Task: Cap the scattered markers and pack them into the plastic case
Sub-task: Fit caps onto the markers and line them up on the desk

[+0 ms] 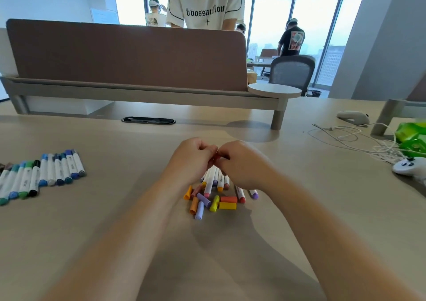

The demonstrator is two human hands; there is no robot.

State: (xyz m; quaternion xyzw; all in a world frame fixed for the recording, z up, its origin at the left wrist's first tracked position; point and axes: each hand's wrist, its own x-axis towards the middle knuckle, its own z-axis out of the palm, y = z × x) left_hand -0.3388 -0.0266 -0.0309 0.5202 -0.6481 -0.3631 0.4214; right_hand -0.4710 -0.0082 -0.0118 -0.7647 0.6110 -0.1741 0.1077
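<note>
Curling together, left hand (192, 156) and right hand (242, 163) pinch a reddish piece (216, 158) above loose markers (211, 182).

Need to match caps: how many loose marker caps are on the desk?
8 loose caps bunched nearer you than the left hand and right hand: orange, mauve, orange, lavender, lavender, yellow, red-orange, yellow. More may be hidden.

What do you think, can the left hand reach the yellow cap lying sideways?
Probably yes: the yellow cap lies uncovered near the left hand. But its grip pinches a red bit, so it must let go first.
</note>
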